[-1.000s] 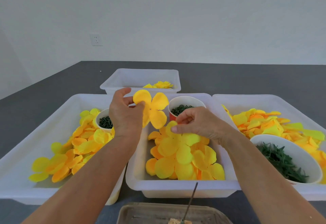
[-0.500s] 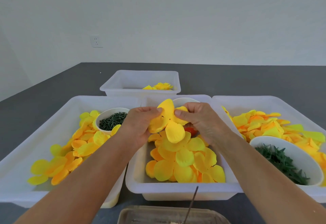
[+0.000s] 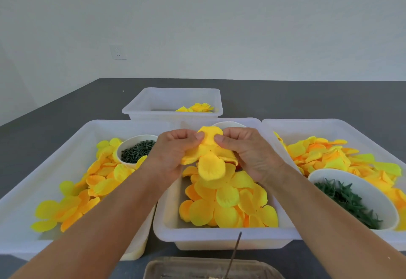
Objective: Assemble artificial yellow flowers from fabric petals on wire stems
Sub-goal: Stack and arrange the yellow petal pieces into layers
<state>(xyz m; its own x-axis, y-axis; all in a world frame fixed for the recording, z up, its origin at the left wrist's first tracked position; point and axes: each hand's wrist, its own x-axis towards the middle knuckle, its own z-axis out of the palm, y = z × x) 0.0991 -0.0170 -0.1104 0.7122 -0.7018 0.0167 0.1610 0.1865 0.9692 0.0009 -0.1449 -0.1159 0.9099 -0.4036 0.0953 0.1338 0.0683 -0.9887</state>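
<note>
Both hands, left and right, pinch a yellow petal cluster between curled fingers above the middle tub of loose petals. The left tub holds petals and a bowl of dark green pieces; the right tub holds petals and a bowl of green leaves.

A dark grey surface carries four white plastic tubs: a wide left tub, a middle tub, a right tub and a smaller far tub; a brownish tray sits at the near edge
</note>
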